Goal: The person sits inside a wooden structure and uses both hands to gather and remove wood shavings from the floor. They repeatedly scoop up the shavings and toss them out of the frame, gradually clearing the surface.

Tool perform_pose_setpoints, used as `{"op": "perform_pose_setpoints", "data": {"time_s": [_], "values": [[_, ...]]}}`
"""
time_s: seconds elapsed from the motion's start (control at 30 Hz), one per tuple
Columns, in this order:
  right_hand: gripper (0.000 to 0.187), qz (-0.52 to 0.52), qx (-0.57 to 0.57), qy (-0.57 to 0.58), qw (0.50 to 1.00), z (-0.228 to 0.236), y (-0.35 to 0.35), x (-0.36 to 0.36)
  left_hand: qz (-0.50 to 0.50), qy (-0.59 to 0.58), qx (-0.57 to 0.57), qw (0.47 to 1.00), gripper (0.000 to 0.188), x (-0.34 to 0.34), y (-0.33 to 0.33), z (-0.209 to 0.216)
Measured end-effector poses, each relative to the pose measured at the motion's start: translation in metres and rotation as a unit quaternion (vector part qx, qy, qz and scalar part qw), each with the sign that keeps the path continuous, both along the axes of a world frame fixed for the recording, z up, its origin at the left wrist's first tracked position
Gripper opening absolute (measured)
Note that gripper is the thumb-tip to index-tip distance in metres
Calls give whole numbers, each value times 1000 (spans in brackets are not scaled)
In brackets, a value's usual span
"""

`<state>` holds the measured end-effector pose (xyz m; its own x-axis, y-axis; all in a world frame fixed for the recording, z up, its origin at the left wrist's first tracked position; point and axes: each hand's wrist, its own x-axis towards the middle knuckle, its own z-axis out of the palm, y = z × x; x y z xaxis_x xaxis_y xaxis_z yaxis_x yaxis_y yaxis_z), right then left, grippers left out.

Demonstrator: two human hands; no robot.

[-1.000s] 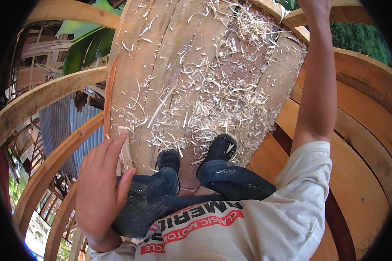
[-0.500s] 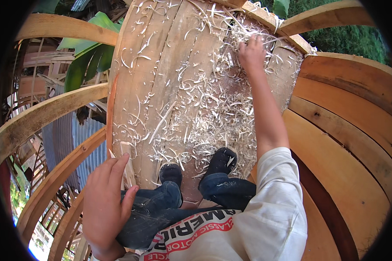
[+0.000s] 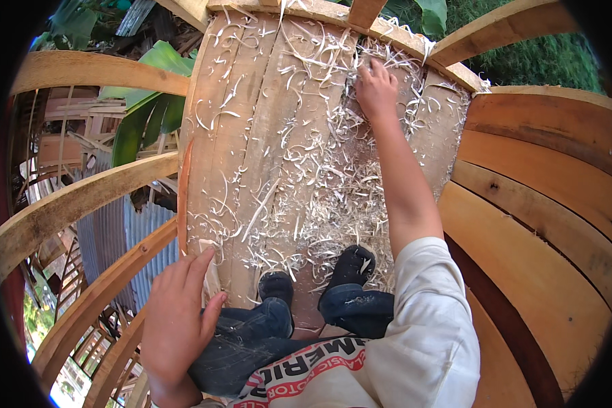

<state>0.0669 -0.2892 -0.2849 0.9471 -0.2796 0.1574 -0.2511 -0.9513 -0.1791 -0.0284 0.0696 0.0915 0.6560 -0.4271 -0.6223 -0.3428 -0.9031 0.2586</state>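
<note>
My right hand (image 3: pixel 377 90) reaches far out over the plank floor (image 3: pixel 228 129), close to its far edge. Its fingers are bent downward and slightly apart among curled wood shavings (image 3: pixel 340 187); I see nothing held in them. At the lower left, my left hand (image 3: pixel 178 309) is held with its fingers stretched out and the thumb apart. Beside its fingertips stands a pale piece of wood (image 3: pixel 212 277), partly hidden by the hand. Whether the hand touches that wood I cannot tell.
Curved wooden ribs (image 3: pixel 88 177) rise along the left side. Overlapping planks (image 3: pixel 530 231) form the right wall. A wooden crosspiece (image 3: pixel 394 42) borders the far end. My shoes (image 3: pixel 352 265) stand on the shavings-strewn boards. Beyond the left ribs are corrugated sheets (image 3: pixel 143 231) and a large leaf (image 3: pixel 146 129).
My right hand has shifted left and slightly nearer, and the shavings at the far end lie thinner and more spread. My left hand keeps its pose while the view has tilted slightly.
</note>
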Motion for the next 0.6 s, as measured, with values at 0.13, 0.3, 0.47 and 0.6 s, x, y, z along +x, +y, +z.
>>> {"op": "perform_pose_setpoints", "data": {"time_s": [0.13,0.3,0.47,0.6], "values": [[27,97,79,127,984,15,-8,-9,-4,-3,-2,1000,57,-1,5,-2],[43,159,145,372,903,76,-58,-9,5,8,8,1000,57,0,1,1],[38,107,146,375,909,111,-54,5,-2,6,-8,1000,55,0,-5,3],[43,47,121,168,977,83,-25,54,1,12,0,1000,56,-1,-2,3]]}}
